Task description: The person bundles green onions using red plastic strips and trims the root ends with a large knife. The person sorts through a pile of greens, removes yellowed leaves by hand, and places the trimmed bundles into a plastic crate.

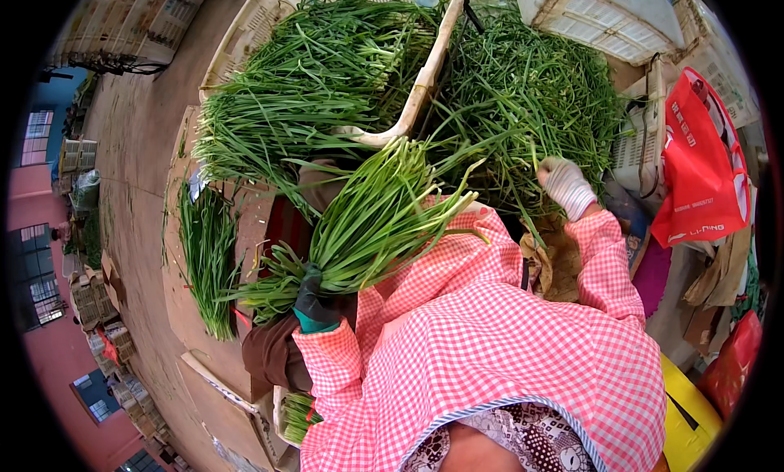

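My left hand [316, 305], in a dark glove with a green cuff, is closed around a thick bunch of garlic chives [371, 219]. The bunch lies slanted across my lap, its pale ends fanned toward the upper right. My right hand [565, 186], in a whitish glove, is curled at the near edge of a loose heap of garlic chives [531, 96]. A pale stalk shows at its fingertips; the rest of its grip is hidden. Straight ahead, a cream plastic crate [429, 84] is heaped with more chives, their leaves hanging over its near side.
A separate chive bundle [208, 264] lies on cardboard [184, 333] at the left. To the right are a red bag [702, 162] and white crates [608, 19]. Something yellow [690, 407] stands at the lower right. Stacked crates [122, 19] line the far left.
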